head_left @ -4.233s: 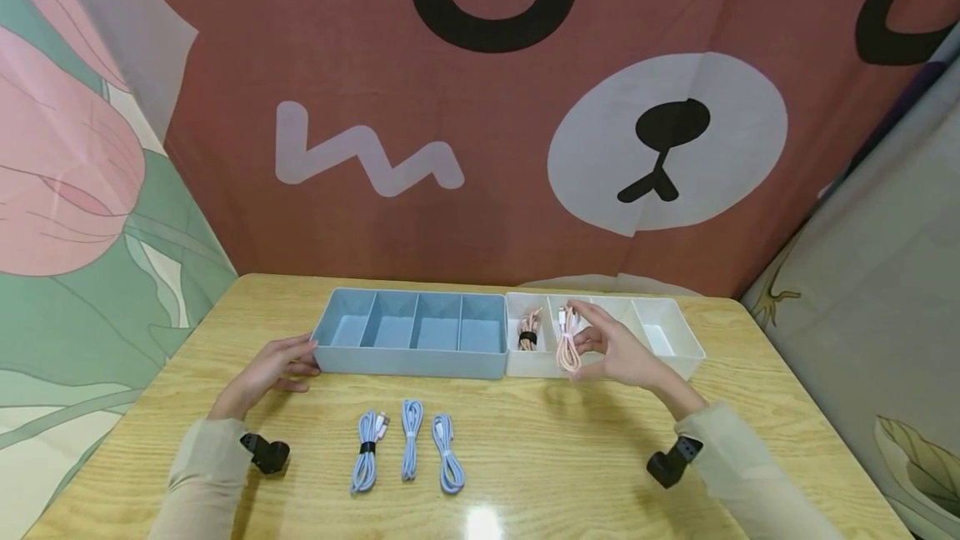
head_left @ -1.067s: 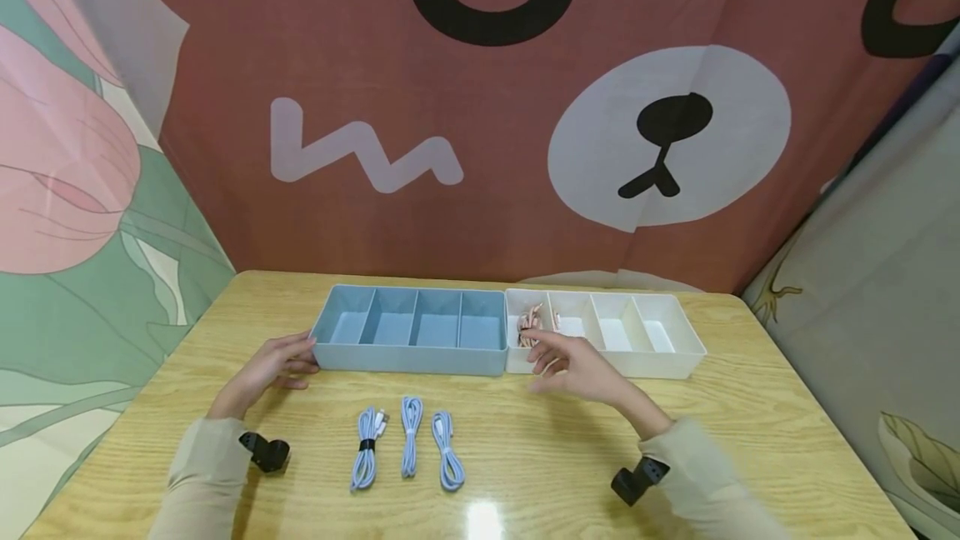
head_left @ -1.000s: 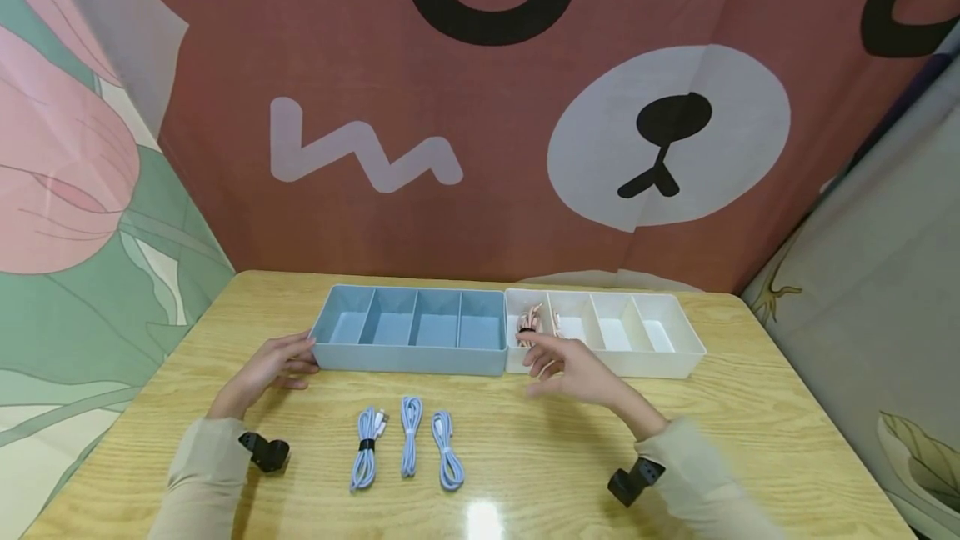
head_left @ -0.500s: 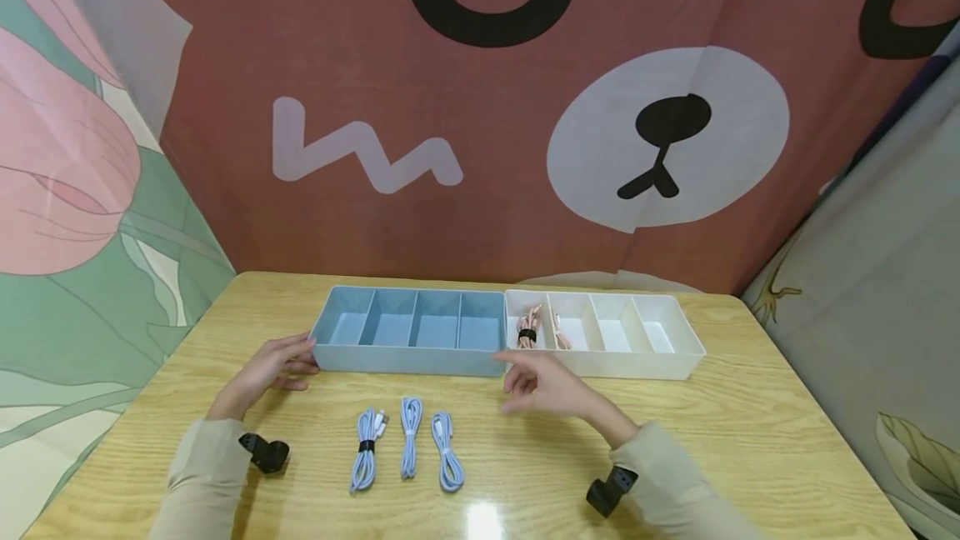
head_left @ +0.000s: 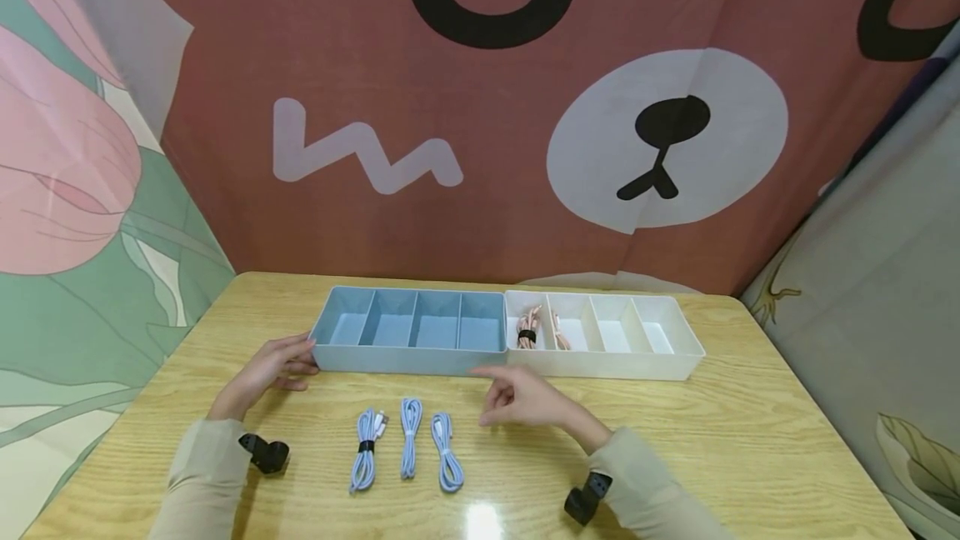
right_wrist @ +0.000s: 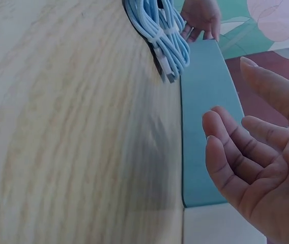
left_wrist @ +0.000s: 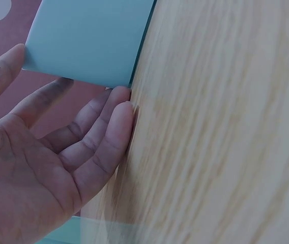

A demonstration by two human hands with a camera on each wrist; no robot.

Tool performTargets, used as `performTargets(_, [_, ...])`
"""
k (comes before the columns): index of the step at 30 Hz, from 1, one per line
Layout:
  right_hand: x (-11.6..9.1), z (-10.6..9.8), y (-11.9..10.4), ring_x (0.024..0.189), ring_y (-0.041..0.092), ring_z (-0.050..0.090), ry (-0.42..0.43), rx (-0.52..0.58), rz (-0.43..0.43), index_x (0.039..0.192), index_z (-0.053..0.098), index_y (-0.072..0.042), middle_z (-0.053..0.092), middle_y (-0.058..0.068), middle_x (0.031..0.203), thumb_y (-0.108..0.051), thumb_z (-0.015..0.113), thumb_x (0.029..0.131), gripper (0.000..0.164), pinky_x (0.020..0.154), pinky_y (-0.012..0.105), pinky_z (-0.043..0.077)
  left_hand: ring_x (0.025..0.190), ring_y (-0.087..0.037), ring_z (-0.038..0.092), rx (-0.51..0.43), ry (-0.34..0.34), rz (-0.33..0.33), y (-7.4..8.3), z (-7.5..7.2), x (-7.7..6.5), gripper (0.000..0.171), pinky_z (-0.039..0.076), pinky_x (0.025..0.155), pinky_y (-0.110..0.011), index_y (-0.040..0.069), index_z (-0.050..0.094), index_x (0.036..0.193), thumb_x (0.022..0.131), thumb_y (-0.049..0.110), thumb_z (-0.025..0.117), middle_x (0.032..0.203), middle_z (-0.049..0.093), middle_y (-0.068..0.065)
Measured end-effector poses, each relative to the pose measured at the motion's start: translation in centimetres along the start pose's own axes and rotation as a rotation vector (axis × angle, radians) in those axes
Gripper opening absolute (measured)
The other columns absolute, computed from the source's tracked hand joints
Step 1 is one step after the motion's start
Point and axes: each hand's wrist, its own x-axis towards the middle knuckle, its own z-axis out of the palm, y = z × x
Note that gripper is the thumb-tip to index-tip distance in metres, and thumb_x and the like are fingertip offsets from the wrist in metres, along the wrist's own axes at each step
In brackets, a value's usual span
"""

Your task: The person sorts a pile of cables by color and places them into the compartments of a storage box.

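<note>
My left hand (head_left: 270, 373) rests its fingertips against the left end of the blue divided box (head_left: 408, 361); in the left wrist view the fingers (left_wrist: 104, 147) are gently bent and touch the box's lower edge. My right hand (head_left: 525, 397) hovers just in front of the seam between the boxes, holding nothing, its fingers loosely bent. Left of it on the table lie three bundled blue charging cables (head_left: 364, 461) (head_left: 410, 437) (head_left: 447, 452), one with a black strap. In the white divided box (head_left: 637, 366), a pink cable with a black strap (head_left: 528, 327) and another pink cable (head_left: 560, 333) lie in separate compartments.
Both boxes stand end to end near the back of the wooden table (head_left: 750, 440). A red cartoon curtain (head_left: 480, 232) hangs behind it, with printed cloths (head_left: 67, 190) (head_left: 885, 273) at the sides.
The pink cable my right hand held earlier now lies in the white box's second compartment. That hand has since moved left and toward me. My left hand stays at the blue box.
</note>
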Motion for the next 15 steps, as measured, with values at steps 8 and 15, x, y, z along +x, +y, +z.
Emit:
performTargets(8, [0.8, 1.3, -0.1, 0.066, 0.009, 0.06, -0.057, 0.044, 0.066, 0.134, 0.04, 0.004, 0.064, 0.002, 0.078, -0.014, 0.073, 0.077, 0.068, 0.063, 0.023, 0.051, 0.094, -0.023, 0.059, -0.015, -0.011, 0.002, 0.1, 0.1, 0.0, 0.072, 0.052, 0.073, -0.037, -0.01, 0.018, 0.141, 0.095, 0.039, 0.044, 0.108, 0.06, -0.017])
performTargets(15, [1.8, 2.4, -0.2, 0.059, 0.006, 0.058, -0.089, 0.01, 0.088, 0.132, 0.042, 0.003, 0.064, -0.001, 0.072, -0.013, 0.073, 0.078, 0.065, 0.057, 0.021, 0.049, 0.091, -0.019, 0.06, -0.022, -0.003, -0.004, -0.1, 0.0, 0.0, 0.071, 0.053, 0.072, -0.036, -0.008, 0.018, 0.141, 0.095, 0.039, 0.044, 0.105, 0.061, -0.014])
